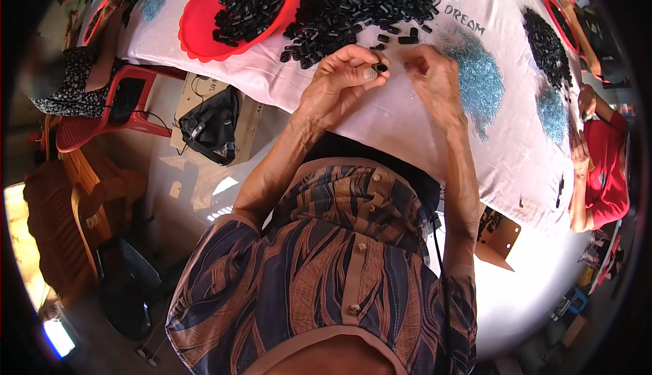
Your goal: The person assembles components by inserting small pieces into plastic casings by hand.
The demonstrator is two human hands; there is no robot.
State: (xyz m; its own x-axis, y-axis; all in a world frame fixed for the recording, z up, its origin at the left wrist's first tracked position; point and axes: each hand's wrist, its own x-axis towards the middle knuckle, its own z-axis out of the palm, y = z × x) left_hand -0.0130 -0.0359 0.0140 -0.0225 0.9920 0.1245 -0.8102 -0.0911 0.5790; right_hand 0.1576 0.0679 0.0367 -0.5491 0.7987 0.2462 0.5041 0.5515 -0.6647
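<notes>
A surface with pale pink cloth carries all the things. The largest is the black pile of short tubes, which lies beyond the hands. To its left, close to the near edge of the surface, stands the red bowl, and inside it there are more tubes of the same kind. To the right of the hands spreads the blue pile of very small, shiny bits. The left hand is above the surface near its front edge and holds one black piece between thumb and fingers; its round end is visible. The right hand is just beside, with fingers narrow and blurred; I cannot tell whether it holds something.
</notes>
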